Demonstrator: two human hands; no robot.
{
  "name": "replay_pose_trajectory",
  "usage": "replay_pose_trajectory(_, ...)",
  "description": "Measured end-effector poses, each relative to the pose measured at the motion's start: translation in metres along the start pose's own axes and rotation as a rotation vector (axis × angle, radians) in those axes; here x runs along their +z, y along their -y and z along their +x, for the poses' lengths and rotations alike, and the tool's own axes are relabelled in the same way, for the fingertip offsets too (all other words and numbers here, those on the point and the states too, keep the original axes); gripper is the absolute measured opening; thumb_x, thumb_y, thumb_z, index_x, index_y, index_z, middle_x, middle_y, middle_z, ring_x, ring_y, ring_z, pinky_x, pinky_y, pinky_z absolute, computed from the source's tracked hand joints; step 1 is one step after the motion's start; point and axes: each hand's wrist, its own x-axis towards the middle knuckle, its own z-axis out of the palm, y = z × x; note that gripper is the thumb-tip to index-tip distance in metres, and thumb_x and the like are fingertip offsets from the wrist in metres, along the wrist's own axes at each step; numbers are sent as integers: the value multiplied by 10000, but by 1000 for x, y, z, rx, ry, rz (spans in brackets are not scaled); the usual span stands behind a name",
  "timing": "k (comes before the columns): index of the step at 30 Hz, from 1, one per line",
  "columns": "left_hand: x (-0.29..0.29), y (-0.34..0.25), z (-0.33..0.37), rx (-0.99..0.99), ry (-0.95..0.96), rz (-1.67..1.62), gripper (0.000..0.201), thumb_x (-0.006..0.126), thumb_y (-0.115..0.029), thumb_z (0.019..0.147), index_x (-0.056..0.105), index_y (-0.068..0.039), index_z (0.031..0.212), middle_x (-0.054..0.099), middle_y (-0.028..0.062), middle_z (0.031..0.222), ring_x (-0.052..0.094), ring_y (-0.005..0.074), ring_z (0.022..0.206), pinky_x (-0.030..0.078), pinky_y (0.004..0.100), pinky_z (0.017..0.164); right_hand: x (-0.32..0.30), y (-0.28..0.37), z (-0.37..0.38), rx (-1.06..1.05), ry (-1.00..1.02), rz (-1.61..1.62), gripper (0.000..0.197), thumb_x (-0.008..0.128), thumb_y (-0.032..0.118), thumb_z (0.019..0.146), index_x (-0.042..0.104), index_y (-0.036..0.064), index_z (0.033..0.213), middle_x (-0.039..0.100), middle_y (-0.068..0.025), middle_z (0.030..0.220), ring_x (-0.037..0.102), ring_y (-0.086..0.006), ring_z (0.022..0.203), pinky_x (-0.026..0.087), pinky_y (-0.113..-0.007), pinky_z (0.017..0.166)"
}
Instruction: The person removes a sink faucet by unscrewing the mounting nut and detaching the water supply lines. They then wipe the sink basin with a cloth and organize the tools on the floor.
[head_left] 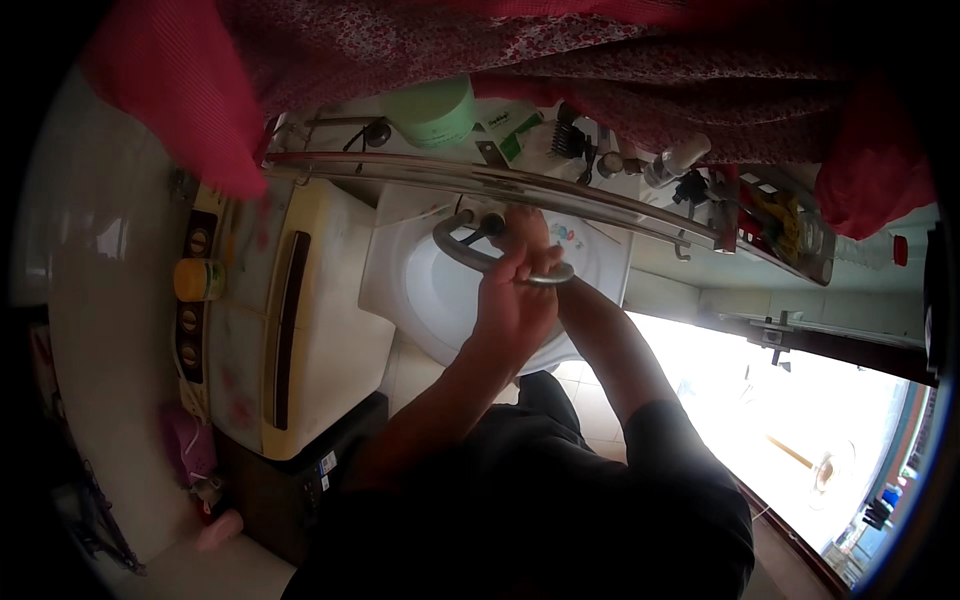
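Observation:
Over the white washbasin [425, 285], my left hand [515, 290] is at the curved metal faucet spout [465, 252]. Its fingers bend over the spout near the outlet end and cover part of it. My right hand [526, 228] reaches past the left, close to the faucet's base at the back of the basin. The towel rail partly covers that hand, and its fingertips are too dim to make out. Beside it sits a dark round piece [491, 224] by the spout. My forearms nearly cross at the wrists.
A metal towel rail [480, 178] crosses above the basin, and red patterned cloths [560, 75] hang over it. Behind, a shelf holds a green tub [430, 112], a black comb [567, 140] and a clear bottle [680, 158]. A cream washing machine [335, 300] stands left; a bright opening [780, 430] lies right.

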Motion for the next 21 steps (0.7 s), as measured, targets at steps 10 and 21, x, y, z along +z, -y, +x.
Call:
replay_pose_trajectory(10, -23, -55, -51, 735, -209, 1468, 908, 819, -152, 829, 263, -86, 1543, 283, 154, 1570, 366, 334, 1433, 365, 508, 1169, 27, -17, 6, -144, -317, -56, 516, 774, 235, 753, 641, 5, 1195, 635, -251, 1193, 631, -415, 1107, 516, -480, 959)
replay_pose_trajectory(21, -4, -125, 12, 906, 539, 2440, 420, 885, -237, 699, 576, -30, 895, 630, 116, 790, 636, 336, 696, 506, 416, 628, 29, -6, 14, -170, -483, -130, 367, 677, 186, 817, 686, 13, 1141, 684, -208, 1167, 663, -360, 1112, 536, -451, 933)
